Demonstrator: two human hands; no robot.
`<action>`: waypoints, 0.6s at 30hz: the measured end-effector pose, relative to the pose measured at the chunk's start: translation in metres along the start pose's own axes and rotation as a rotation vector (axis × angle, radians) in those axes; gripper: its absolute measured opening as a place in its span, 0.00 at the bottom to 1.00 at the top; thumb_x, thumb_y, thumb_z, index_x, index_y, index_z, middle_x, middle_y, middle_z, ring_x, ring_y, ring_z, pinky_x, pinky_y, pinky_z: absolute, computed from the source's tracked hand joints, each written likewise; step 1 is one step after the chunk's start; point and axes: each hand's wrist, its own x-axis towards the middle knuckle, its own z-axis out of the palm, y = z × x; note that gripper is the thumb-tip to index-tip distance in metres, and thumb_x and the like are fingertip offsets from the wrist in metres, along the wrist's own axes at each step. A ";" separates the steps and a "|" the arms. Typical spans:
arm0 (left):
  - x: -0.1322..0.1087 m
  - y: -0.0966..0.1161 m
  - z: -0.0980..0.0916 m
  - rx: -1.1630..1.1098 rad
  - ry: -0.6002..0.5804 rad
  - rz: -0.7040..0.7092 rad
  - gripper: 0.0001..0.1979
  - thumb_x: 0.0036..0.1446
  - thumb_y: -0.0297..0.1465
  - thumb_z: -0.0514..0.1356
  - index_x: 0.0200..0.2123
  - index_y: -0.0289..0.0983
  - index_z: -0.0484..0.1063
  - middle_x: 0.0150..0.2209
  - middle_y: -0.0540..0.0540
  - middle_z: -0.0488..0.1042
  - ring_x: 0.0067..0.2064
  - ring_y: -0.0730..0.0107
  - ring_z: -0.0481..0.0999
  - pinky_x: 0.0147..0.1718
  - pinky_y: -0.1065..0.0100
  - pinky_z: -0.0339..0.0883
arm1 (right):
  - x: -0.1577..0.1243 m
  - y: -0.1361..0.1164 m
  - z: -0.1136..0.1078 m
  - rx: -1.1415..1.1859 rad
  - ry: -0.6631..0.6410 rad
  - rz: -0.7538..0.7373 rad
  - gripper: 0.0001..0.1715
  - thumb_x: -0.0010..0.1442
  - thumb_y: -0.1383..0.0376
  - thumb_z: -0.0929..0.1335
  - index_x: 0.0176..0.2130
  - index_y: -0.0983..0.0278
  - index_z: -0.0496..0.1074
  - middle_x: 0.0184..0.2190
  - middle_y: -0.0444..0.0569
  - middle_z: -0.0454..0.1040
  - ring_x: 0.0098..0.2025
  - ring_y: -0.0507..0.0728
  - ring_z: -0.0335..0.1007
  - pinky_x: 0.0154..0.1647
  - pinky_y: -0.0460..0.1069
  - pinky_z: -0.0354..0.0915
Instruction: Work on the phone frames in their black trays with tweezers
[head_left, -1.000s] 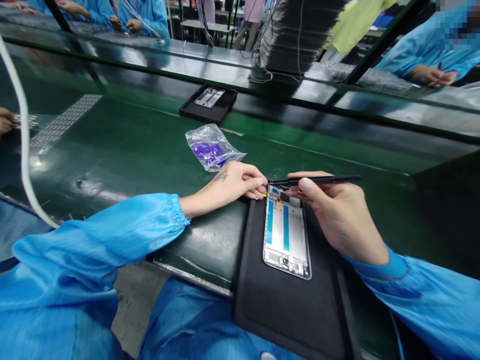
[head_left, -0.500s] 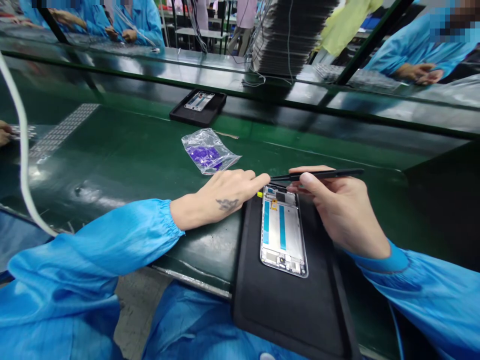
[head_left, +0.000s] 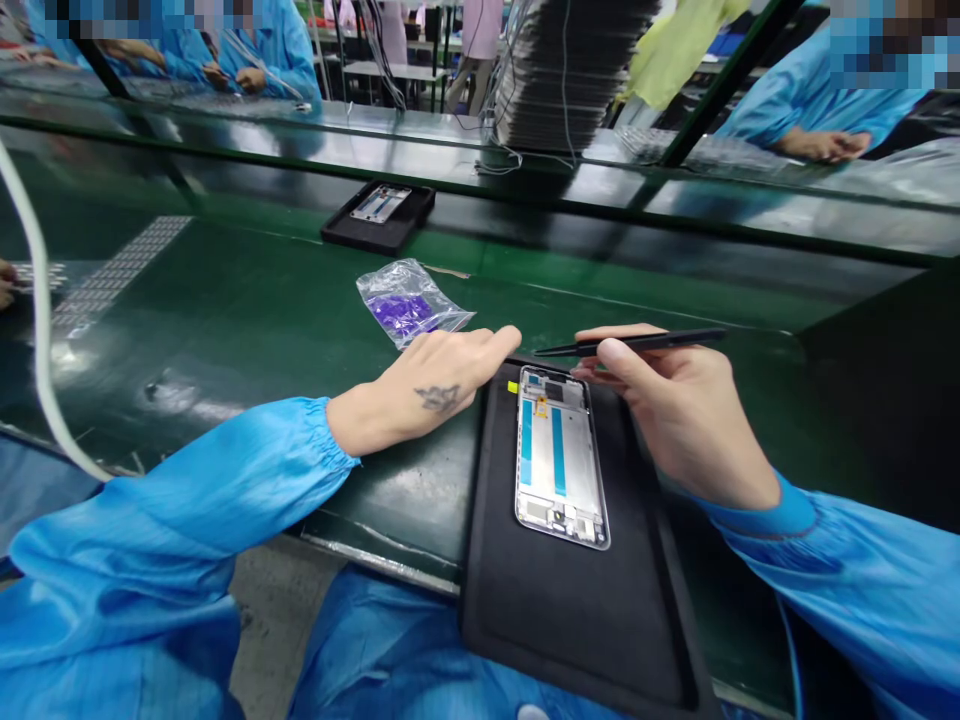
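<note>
Fingers (head_left: 622, 364) of the right hand (head_left: 679, 420) pinch black tweezers (head_left: 645, 342), tips just above the top end of a phone frame (head_left: 556, 470) lying flat on a black mat (head_left: 570, 630). The left hand (head_left: 427, 390) is open, released, beside the frame. Blue strips (head_left: 558, 452) run along the frame, and a yellow tab (head_left: 512, 387) shows at its top corner; the small parts there are hard to make out, so what remains cannot be told.

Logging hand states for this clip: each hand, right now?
Left hand: open, empty.
Right hand: closed, holding black tweezers.
</note>
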 end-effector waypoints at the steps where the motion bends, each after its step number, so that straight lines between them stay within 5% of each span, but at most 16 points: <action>1: -0.001 -0.002 0.002 -0.086 0.043 0.001 0.13 0.65 0.20 0.46 0.46 0.35 0.66 0.36 0.46 0.76 0.32 0.69 0.74 0.29 0.68 0.61 | -0.001 -0.001 0.000 -0.002 -0.004 -0.007 0.13 0.60 0.53 0.76 0.42 0.57 0.81 0.33 0.46 0.76 0.36 0.54 0.74 0.41 0.48 0.69; 7: 0.004 -0.008 0.016 -0.850 0.158 -0.129 0.04 0.67 0.26 0.54 0.40 0.36 0.68 0.38 0.45 0.80 0.43 0.69 0.81 0.41 0.70 0.72 | -0.005 -0.003 -0.001 -0.021 -0.013 -0.025 0.13 0.61 0.55 0.75 0.43 0.59 0.81 0.32 0.46 0.77 0.35 0.53 0.74 0.39 0.46 0.69; 10: 0.009 -0.006 0.026 -1.175 0.168 -0.270 0.01 0.63 0.27 0.59 0.37 0.34 0.70 0.35 0.47 0.79 0.36 0.73 0.81 0.35 0.73 0.74 | -0.009 -0.004 0.000 -0.017 -0.015 -0.036 0.14 0.61 0.55 0.75 0.43 0.60 0.81 0.32 0.47 0.77 0.35 0.53 0.75 0.39 0.46 0.70; 13: 0.011 0.000 0.034 -1.331 0.166 -0.344 0.03 0.57 0.25 0.64 0.35 0.33 0.73 0.30 0.50 0.76 0.29 0.78 0.77 0.31 0.75 0.73 | -0.011 -0.007 0.002 -0.024 -0.023 -0.043 0.15 0.60 0.54 0.76 0.42 0.60 0.81 0.32 0.47 0.78 0.35 0.55 0.76 0.39 0.48 0.72; 18: 0.008 0.011 0.039 -1.470 0.094 -0.436 0.05 0.55 0.25 0.66 0.36 0.31 0.75 0.30 0.47 0.79 0.33 0.73 0.81 0.38 0.70 0.76 | -0.013 -0.009 0.005 -0.107 -0.058 -0.050 0.14 0.61 0.54 0.76 0.42 0.60 0.81 0.31 0.47 0.78 0.36 0.58 0.77 0.37 0.49 0.73</action>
